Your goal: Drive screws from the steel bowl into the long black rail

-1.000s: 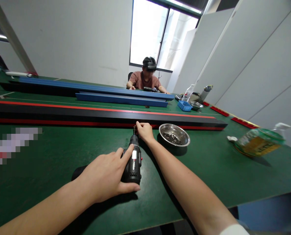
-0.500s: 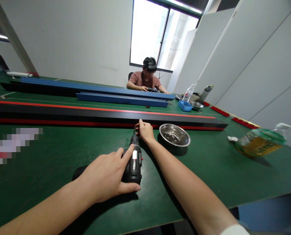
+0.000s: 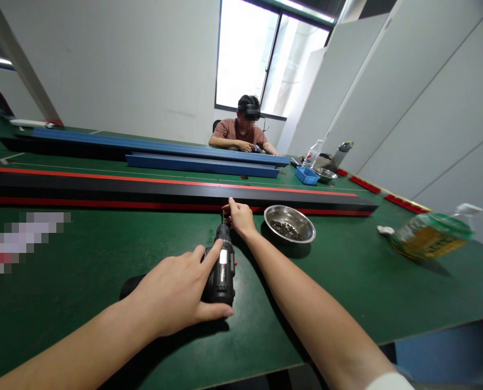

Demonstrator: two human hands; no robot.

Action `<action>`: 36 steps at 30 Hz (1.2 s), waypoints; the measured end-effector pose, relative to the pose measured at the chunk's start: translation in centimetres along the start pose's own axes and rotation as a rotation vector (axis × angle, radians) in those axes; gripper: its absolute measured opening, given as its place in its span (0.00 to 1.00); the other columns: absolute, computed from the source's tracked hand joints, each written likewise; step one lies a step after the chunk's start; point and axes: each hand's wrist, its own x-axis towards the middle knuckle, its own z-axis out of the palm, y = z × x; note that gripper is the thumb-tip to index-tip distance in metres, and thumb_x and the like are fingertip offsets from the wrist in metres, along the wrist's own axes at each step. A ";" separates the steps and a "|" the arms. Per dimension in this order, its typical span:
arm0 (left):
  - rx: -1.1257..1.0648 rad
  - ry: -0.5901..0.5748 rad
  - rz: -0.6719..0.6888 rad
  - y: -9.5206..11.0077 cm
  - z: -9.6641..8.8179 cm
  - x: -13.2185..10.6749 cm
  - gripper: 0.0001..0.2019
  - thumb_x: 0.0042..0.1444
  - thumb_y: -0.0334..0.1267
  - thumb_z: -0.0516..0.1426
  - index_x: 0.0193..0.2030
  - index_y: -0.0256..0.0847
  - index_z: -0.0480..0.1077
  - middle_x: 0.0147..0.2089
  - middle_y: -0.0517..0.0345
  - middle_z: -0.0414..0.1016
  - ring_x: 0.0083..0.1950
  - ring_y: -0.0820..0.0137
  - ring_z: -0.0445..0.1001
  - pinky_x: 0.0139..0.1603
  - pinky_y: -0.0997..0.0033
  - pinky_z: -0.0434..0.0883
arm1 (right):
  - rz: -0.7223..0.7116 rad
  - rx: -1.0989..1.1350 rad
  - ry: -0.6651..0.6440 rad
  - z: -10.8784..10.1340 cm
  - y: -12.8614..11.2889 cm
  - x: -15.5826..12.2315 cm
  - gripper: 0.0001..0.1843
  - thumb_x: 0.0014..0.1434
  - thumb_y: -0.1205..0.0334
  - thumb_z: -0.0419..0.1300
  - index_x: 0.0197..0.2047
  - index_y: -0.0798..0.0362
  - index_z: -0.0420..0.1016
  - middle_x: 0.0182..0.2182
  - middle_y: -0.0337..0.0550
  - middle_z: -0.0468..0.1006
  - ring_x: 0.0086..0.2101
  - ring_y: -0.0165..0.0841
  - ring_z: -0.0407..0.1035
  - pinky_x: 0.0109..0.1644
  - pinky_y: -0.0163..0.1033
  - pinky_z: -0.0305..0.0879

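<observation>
My left hand [image 3: 180,292] is wrapped round a black cordless drill [image 3: 222,273], which lies on its side with its bit pointing away from me. The index finger stretches along the drill's body. At the tip of the bit, my right hand [image 3: 240,216] has its fingers closed beside the long black and red strip [image 3: 176,195]. Whatever those fingertips pinch is too small and partly hidden. Just right of my right hand stands a steel bowl [image 3: 302,219] with many small dark screws [image 3: 285,230] in it.
Blue profiles [image 3: 201,163] lie beyond the strip, and a person [image 3: 243,127] sits behind them. A blue basket [image 3: 306,175] and a second metal bowl [image 3: 326,174] stand at the back right. A plastic bottle [image 3: 432,235] with a yellow label lies on the green table [image 3: 347,281].
My hands and the drill stay almost still; the right fingers shift very slightly at the bit. Across the table, the person's hands have moved a little.
</observation>
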 end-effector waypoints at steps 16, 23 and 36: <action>-0.010 0.008 0.011 -0.1 0.2 0.0 0.53 0.56 0.71 0.50 0.78 0.40 0.41 0.59 0.36 0.73 0.49 0.44 0.79 0.48 0.45 0.76 | -0.024 0.029 -0.022 0.0 -0.1 -0.2 0.27 0.70 0.44 0.51 0.43 0.55 0.85 0.36 0.46 0.85 0.22 0.27 0.74 0.27 0.29 0.67; 0.003 0.006 0.006 -0.1 0.2 0.1 0.52 0.56 0.72 0.50 0.78 0.42 0.40 0.59 0.36 0.73 0.49 0.45 0.79 0.47 0.47 0.76 | -0.045 0.001 -0.019 0.0 -0.1 -0.2 0.27 0.70 0.44 0.51 0.41 0.54 0.86 0.34 0.45 0.85 0.22 0.27 0.73 0.29 0.30 0.68; -0.002 0.004 0.014 0.0 0.1 0.0 0.52 0.56 0.70 0.51 0.78 0.39 0.42 0.58 0.36 0.73 0.48 0.44 0.79 0.47 0.44 0.77 | -0.085 -0.021 -0.007 0.0 0.1 -0.2 0.27 0.69 0.43 0.51 0.39 0.54 0.85 0.33 0.44 0.84 0.27 0.29 0.75 0.33 0.30 0.69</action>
